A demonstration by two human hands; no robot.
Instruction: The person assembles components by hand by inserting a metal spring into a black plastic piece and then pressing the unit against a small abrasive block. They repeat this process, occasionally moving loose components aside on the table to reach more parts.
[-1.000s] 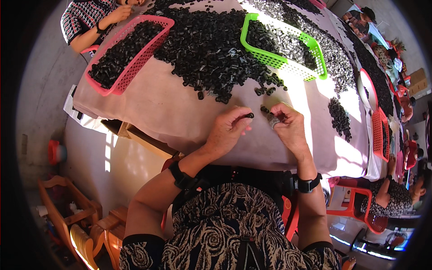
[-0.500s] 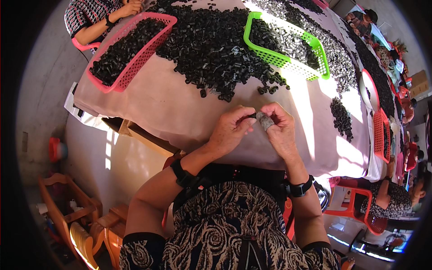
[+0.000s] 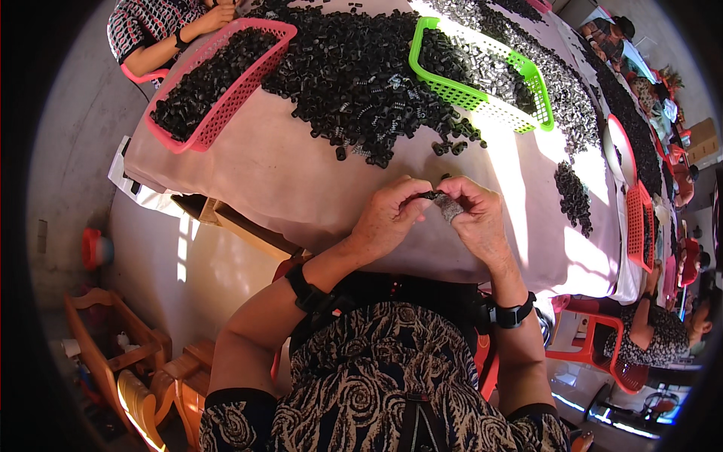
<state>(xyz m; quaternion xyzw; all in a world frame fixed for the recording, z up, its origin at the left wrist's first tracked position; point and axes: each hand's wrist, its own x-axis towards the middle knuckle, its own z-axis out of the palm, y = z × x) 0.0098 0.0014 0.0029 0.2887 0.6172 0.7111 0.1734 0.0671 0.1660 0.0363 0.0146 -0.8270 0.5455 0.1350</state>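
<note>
My left hand [image 3: 385,217] is closed in a pinch on a small black part [image 3: 431,195], held just above the near side of the cloth-covered table [image 3: 324,196]. My right hand [image 3: 480,226] meets it from the other side, fingers curled in. A grey wrap [image 3: 450,209] covers one of its fingers. A second dark bit [image 3: 445,176] shows at the right fingertips; whether they grip it I cannot make out. Beyond both hands spreads a pile of small black tubular parts [image 3: 346,83], with coiled metal springs [image 3: 367,119] among them.
A pink basket [image 3: 233,98] of black parts stands at the left, a green basket [image 3: 482,102] at the right. A small cluster of parts [image 3: 574,197] and a red basket [image 3: 639,226] lie farther right. Co-workers sit at the far left and along the right.
My right hand has shifted slightly right and turned, its fingers spreading a little from the left. More of the black part shows between the hands, and a dark bit appears at the right fingertips.
</note>
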